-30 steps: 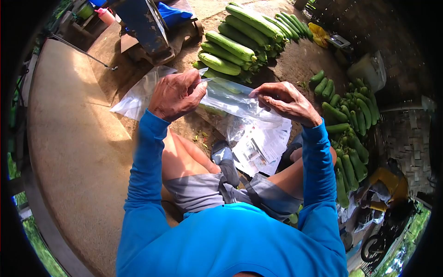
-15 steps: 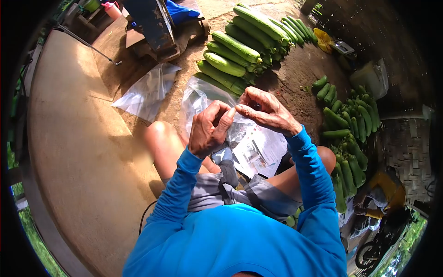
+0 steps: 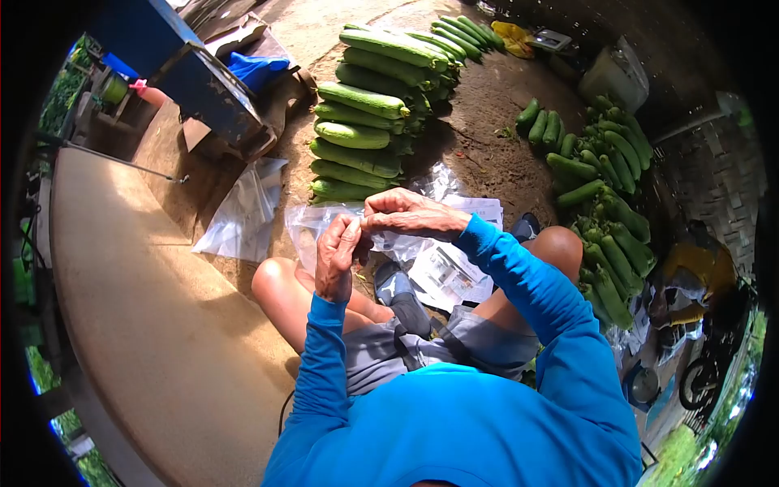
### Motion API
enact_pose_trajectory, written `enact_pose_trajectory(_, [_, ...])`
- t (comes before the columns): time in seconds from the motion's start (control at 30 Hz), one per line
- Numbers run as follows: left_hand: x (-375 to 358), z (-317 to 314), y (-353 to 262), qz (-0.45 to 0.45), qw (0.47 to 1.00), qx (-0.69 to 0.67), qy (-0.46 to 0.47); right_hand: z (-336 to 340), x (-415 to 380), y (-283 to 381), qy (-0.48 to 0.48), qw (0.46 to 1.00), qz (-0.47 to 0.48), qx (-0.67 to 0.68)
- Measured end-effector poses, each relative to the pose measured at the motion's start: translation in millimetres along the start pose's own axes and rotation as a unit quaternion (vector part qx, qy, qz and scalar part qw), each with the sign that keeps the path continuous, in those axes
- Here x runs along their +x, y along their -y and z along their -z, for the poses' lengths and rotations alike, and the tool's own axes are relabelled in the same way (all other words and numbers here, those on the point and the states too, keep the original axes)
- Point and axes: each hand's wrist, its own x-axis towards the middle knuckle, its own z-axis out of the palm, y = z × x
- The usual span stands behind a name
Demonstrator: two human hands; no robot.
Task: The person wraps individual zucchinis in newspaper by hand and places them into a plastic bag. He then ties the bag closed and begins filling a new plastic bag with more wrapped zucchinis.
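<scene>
My left hand [image 3: 336, 256] and my right hand [image 3: 412, 216] meet above my lap, both with fingers closed on a clear plastic bag [image 3: 305, 226]. The bag's film spreads out to the left of and behind my fingers. Beneath my right hand, printed paper sheets [image 3: 451, 274] lie on the ground between my legs. Just beyond the hands is a stack of long green gourds [image 3: 357, 136]. Another clear plastic sheet [image 3: 243, 213] lies left of the bag.
Smaller green vegetables [image 3: 623, 252] are piled on the right. A pale curved board [image 3: 138, 300] spans the left side. At the upper left stand a blue wooden structure [image 3: 170, 61] and a blue cloth [image 3: 256, 71]. A yellow bag [image 3: 513, 39] lies far back.
The view has shifted, and both hands now sit lower and further left in it. My right hand lies flatter across the bag, its fingers closer to my left fingertips.
</scene>
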Motion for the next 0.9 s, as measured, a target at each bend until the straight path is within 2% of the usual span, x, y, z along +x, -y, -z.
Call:
enact_pose_trajectory(0.03, [-1,2,3,-0.001,0.999,0.009,-0.032,1,1,-1,-0.005,0.999,-0.02,0.028])
enact_pose_trajectory(0.1, [-5,4,11,-0.014,0.999,0.018,-0.029,-3,5,-13,-0.097,0.995,-0.004,0.038])
enact_pose_trajectory(0.17, [-10,9,38,-0.018,0.998,-0.045,-0.04,-6,5,-2,-0.184,0.967,-0.008,0.177])
enact_pose_trajectory(0.2, [-10,21,74,-0.046,0.998,0.021,-0.038,-3,6,-1,-0.193,0.949,-0.012,0.249])
enact_pose_trajectory(0.23, [-20,-1,59,0.036,0.996,0.066,-0.039,4,5,-1,-0.201,0.926,-0.016,0.318])
enact_pose_trajectory(0.27, [-27,-2,78,0.048,0.995,0.092,-0.01,11,4,4,-0.203,0.925,-0.007,0.321])
enact_pose_trajectory(0.3, [-40,-1,95,0.069,0.991,0.113,0.032,6,2,5,-0.266,0.889,0.004,0.372])
enact_pose_trajectory(0.33, [-44,-7,118,0.114,0.985,0.129,-0.018,6,2,5,-0.267,0.887,-0.012,0.376])
enact_pose_trajectory(0.37, [-52,1,164,0.033,0.988,0.147,-0.025,7,1,2,-0.268,0.884,-0.029,0.381])
enact_pose_trajectory(0.43, [-46,16,169,0.212,0.959,0.189,0.012,3,-2,-10,-0.259,0.875,-0.043,0.407])
enact_pose_trajectory(0.47, [-46,33,192,0.212,0.959,0.186,0.009,4,-3,-12,-0.233,0.889,-0.039,0.391])
enact_pose_trajectory(0.5, [-45,56,229,-0.077,0.858,0.495,0.115,6,-4,-11,-0.208,0.904,-0.036,0.373])
enact_pose_trajectory(0.53, [-47,66,252,-0.347,0.584,0.707,0.196,8,-4,-11,-0.209,0.897,0.004,0.39])
enact_pose_trajectory(0.57, [-45,41,172,-0.221,0.711,0.623,0.239,10,-5,-1,-0.236,0.89,0.002,0.389])
enact_pose_trajectory(0.6, [-42,11,82,-0.081,0.837,0.483,0.243,13,-2,-1,-0.265,0.897,0.017,0.354])
enact_pose_trajectory(0.63, [-39,-19,-8,0.035,0.912,0.356,0.202,15,0,-2,-0.293,0.9,0.031,0.32])
enact_pose_trajectory(0.67, [-44,-25,-39,-0.006,0.933,0.308,0.186,15,3,-8,-0.305,0.914,0.072,0.259])
enact_pose_trajectory(0.7, [-46,-28,-59,-0.05,0.95,0.259,0.169,13,3,-4,-0.3,0.915,0.071,0.26])
enact_pose_trajectory(0.73, [-44,-33,-68,-0.158,0.941,0.282,0.096,10,2,4,-0.288,0.927,0.037,0.237])
enact_pose_trajectory(0.77, [-41,-37,-73,-0.218,0.924,0.311,0.033,5,1,14,-0.275,0.938,0.004,0.211])
enact_pose_trajectory(0.8, [-33,-39,-72,-0.268,0.881,0.391,-0.014,-2,3,22,-0.283,0.946,-0.008,0.16])
enact_pose_trajectory(0.83, [-23,-40,-70,-0.314,0.826,0.465,-0.062,-3,3,18,-0.247,0.96,0.017,0.13])
enact_pose_trajectory(0.9, [-6,-33,-61,-0.308,0.776,0.544,-0.08,-10,1,29,-0.229,0.972,0.007,0.06])
